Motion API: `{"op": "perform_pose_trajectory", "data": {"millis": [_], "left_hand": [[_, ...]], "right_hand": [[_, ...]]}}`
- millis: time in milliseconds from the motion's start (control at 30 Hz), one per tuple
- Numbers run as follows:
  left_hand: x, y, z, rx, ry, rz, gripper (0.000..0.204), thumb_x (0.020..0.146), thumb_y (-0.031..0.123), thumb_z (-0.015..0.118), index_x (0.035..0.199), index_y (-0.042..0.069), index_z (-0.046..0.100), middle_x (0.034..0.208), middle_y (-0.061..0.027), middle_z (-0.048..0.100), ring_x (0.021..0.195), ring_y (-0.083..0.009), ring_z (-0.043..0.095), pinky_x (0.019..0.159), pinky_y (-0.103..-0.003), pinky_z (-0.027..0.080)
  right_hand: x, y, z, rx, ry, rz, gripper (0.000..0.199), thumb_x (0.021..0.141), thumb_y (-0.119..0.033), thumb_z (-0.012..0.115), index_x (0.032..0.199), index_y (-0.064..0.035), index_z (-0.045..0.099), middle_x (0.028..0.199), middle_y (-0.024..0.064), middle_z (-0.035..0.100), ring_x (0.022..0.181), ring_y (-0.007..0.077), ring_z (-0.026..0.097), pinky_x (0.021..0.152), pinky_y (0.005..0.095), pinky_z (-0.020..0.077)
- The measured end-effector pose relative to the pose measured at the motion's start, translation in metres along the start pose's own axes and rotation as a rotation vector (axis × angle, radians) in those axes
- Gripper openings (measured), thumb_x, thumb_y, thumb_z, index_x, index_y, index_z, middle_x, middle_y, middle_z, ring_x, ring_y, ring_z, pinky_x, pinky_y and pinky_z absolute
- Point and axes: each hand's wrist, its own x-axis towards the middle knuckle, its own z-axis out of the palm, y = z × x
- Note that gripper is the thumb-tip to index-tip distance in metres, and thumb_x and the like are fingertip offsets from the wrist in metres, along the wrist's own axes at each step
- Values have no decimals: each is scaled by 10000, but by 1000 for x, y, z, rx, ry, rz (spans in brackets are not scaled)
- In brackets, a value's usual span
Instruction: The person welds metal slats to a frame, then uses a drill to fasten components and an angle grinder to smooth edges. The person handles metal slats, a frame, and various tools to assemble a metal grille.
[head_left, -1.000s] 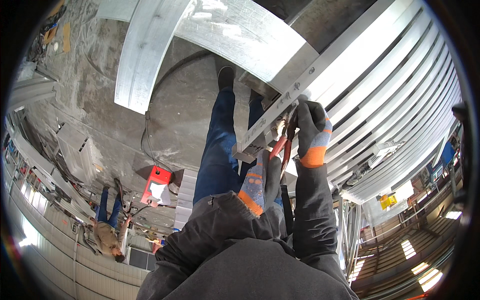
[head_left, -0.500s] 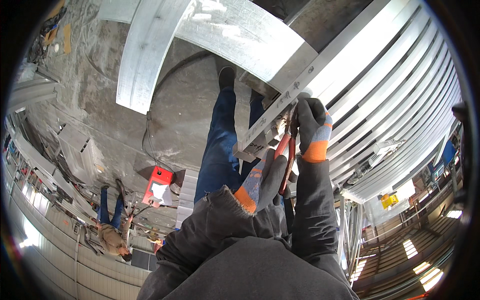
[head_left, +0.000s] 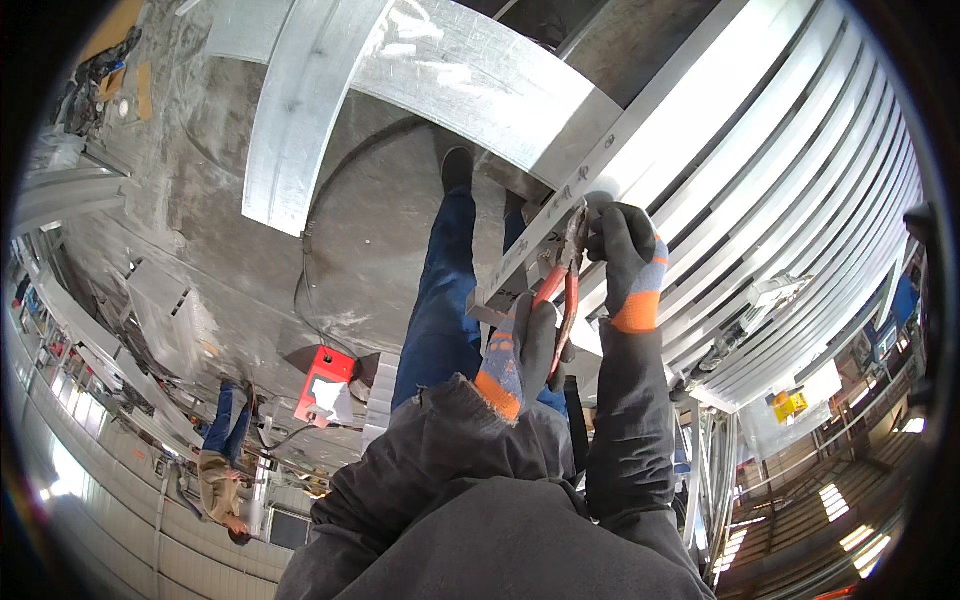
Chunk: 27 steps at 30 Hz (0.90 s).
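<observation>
- Since a second ago, left hand (head_left: 520,345) has slid a little up the red handles of the pliers (head_left: 563,285), and the right hand (head_left: 625,262) sits slightly higher against the rail; neither has let go.
- Left fingers are curled tight round the lower ends of both handles, squeezing them nearly together, so the tool looks clamped, not spread.
- Right fingers are bent and pinched near the plier nose, at the edge of the perforated metal rail (head_left: 590,175); what they pinch is too small to make out.
- Plier nose meets the rail just beside the right fingertips, so the work seems to be a grip or twist on a fastening at that spot, under way rather than finished.
- Outward: galvanised curved panel (head_left: 470,75) above the rail, ribbed metal wall (head_left: 800,200) to the right, the person's own blue-trousered leg (head_left: 440,290) below.
- Farther down, unchanged from before: a red box (head_left: 325,385) on the concrete floor (head_left: 230,200) and another person (head_left: 220,470) standing there.
</observation>
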Motion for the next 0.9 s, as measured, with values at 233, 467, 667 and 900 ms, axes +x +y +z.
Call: {"op": "perform_pose_trajectory", "data": {"millis": [233, 467, 667, 900], "left_hand": [[-6, 39, 5, -19, -27, -9, 444, 1077, 440, 457, 1239, 33, 530, 762, -90, 643, 487, -155, 576, 419, -274, 440], [-5, 52, -2, 74, -59, -105, 437, 1053, 460, 502, 1171, 42, 549, 879, -150, 679, 555, -225, 650, 394, -280, 442], [-7, 61, -2, 179, -10, -180, 416, 1046, 464, 499, 1096, 58, 569, 804, -89, 656, 500, -176, 590, 387, -269, 391], [-10, 68, -5, 278, 45, -226, 430, 1012, 521, 545, 1059, 96, 588, 828, -103, 655, 517, -191, 536, 429, -280, 399]], "right_hand": [[-28, 24, -57, 93, 120, -210, 240, 1006, -142, 603, 1161, 29, 668, 914, 83, 676, 754, 141, 641, 689, 285, 536], [-21, 79, -230, -704, 859, -356, 702, 870, -253, 814, 1442, -19, 479, 1378, 192, 557, 1247, 308, 551, 1062, 429, 446], [24, 140, -353, -680, 819, -252, 797, 853, -323, 832, 1474, -13, 441, 1390, 221, 568, 1208, 318, 626, 1035, 405, 499], [67, 202, -421, -797, 919, -292, 568, 860, -280, 824, 1322, -40, 597, 1161, 186, 634, 1030, 308, 659, 896, 395, 526]]}}
